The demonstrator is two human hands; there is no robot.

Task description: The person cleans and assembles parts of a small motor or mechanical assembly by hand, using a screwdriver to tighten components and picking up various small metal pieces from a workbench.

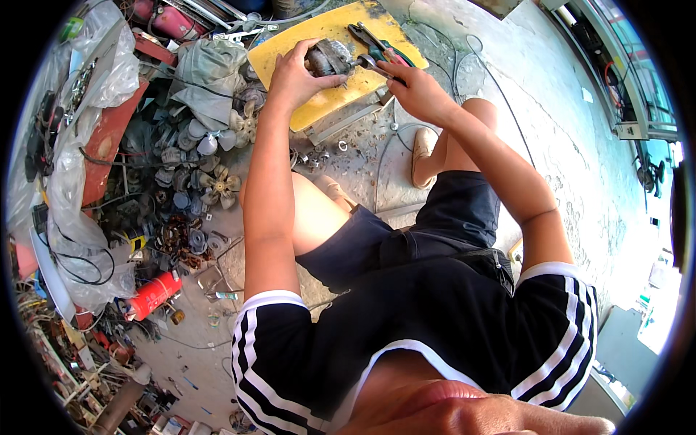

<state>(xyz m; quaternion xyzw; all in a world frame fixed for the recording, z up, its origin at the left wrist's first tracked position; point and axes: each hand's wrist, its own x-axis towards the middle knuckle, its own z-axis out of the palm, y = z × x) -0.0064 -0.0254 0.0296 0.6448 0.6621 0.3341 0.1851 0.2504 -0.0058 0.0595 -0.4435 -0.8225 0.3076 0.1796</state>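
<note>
On a yellow board (290,109) in front of me, my left hand (292,81) grips a small grey electric motor (330,58), fingers over its far side and thumb along its near side. From the right, my right hand (420,93) is closed around a slim metal hand tool (371,63) whose head meets the motor's shaft end. The exact kind of this tool is hard to make out. Just beyond it, a few hand tools with dark, green and red handles (380,48) lie on the board.
Old motors and fan parts (217,185) are heaped on the floor at left, beside a grey cloth bag (206,76) and a red cylinder (154,296). Clear plastic sheeting (87,239) hangs further left. A dark cable (500,94) runs across the concrete at right, near a metal frame (616,65).
</note>
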